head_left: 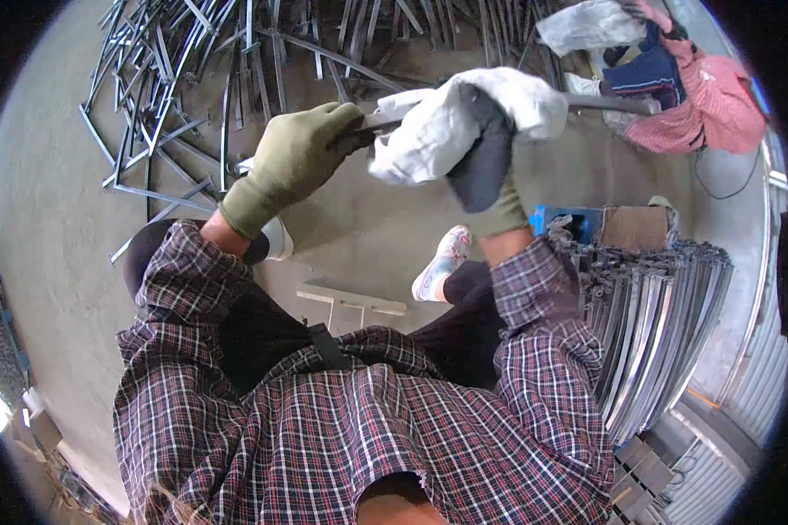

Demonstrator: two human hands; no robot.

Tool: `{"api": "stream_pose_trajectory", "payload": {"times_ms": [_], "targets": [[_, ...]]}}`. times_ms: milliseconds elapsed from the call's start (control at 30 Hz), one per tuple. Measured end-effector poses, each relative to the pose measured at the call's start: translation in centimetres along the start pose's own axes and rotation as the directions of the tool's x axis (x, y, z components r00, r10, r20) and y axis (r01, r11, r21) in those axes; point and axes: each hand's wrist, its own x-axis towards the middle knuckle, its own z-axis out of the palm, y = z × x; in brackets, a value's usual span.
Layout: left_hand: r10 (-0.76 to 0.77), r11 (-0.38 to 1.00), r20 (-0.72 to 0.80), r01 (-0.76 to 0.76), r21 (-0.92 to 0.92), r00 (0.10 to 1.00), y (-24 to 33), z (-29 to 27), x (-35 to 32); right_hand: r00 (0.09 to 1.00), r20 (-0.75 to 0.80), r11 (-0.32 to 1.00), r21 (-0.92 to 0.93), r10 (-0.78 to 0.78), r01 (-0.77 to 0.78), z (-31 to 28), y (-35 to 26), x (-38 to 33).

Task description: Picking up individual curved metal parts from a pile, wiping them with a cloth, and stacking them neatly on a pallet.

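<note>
Plaid shirt [368,437] up close; beyond it, the gloved left hand [302,153] clamps a metal bar [604,103], while the right hand [486,162] clutches a white rag [446,118] wrapped round it.

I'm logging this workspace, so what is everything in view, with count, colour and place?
bar: one, grey metal, held across top centre
rag: one, white, wrapped on the bar
loose strips: many, grey metal, piled on floor at top left
stacked strips: many, grey, neat stack at right
clothes: a heap, red, blue and white, top right
bracket: one, pale, on floor between the feet
floor: grey concrete
shoes: two, white
left hand: green glove, gripping the bar
right hand: dark and green glove, pressing the rag
</note>
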Motion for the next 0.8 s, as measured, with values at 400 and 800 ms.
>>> {"api": "stream_pose_trajectory", "payload": {"times_ms": [400,800], "targets": [[-0.217,0.967,0.106,0.199,0.159,0.970,-2.5,-3.7,-1.1,0.966,0.244,0.966,0.256,-0.088,0.023,-12.7,-15.0,7.4],[-0.138,0.959,0.049,0.121,0.255,0.989,-0.3,-2.5,-0.6,0.838,0.528,0.988,0.140,-0.136,0.072,-15.0,-17.2,8.0]]}}
